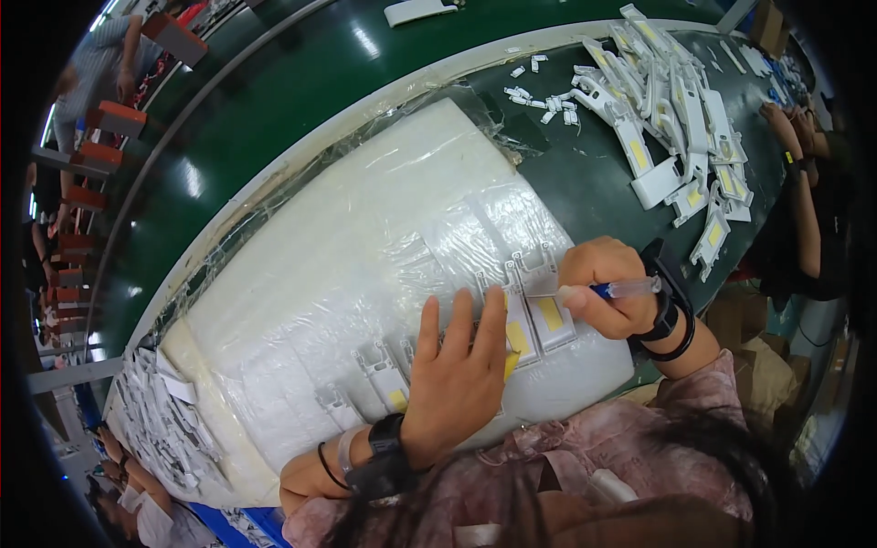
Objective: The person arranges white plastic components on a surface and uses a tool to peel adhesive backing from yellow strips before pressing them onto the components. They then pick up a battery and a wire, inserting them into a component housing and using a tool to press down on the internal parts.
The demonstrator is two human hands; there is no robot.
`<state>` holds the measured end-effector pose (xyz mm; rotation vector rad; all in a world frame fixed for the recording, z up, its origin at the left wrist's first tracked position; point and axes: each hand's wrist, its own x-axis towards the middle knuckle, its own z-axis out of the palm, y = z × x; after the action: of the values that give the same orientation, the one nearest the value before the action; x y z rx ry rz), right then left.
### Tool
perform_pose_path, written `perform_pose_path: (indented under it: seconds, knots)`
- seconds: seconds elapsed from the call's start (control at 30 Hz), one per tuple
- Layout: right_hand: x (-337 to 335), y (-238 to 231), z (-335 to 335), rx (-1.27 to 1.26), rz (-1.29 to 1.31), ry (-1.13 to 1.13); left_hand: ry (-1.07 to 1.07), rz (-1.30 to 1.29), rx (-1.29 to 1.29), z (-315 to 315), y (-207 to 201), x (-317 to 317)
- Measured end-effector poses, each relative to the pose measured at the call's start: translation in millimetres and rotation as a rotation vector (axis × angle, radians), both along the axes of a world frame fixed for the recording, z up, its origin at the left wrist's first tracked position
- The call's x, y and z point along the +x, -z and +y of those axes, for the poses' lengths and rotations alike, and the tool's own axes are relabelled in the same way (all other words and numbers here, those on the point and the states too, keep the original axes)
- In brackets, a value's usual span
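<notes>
A row of white plastic housings with yellow patches lies on a thick white pad wrapped in clear film. My left hand rests over the middle of that row, fingers stretched out and spread, partly hiding the housings under it. My right hand is closed around a slim pen with a clear barrel and a blue part; its tip is hidden by the fingers. Just left of this hand is a white housing with a yellow patch. Another housing lies left of my left hand.
White housings are heaped at the far right, beside several small white pieces. More whitish parts pile up at the pad's left end. Beyond runs a green conveyor belt. A co-worker's arm is at the right edge.
</notes>
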<state>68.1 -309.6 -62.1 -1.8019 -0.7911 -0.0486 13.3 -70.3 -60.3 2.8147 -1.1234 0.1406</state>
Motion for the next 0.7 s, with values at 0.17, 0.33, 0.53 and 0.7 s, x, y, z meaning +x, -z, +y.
perform_pose_path:
  seconds: [0.17, 0.33, 0.53, 0.7]
  knots:
    - [0.4, 0.0, 6.7, -0.031, 0.027, -0.022, 0.012, -0.002, -0.015, -0.7, 1.1, 0.2]
    - [0.9, 1.4, 9.5, -0.053, 0.064, 0.028, 0.021, 0.011, -0.006, -1.5, -2.8, 1.8]
    - [2.6, 3.0, 11.0, -0.079, 0.061, -0.005, -0.006, -0.019, -0.014, -2.2, -1.5, 0.4]
    - [0.5, -1.1, 9.9, -0.05, 0.145, 0.026, -0.013, -0.004, -0.004, -2.3, -2.2, 1.6]
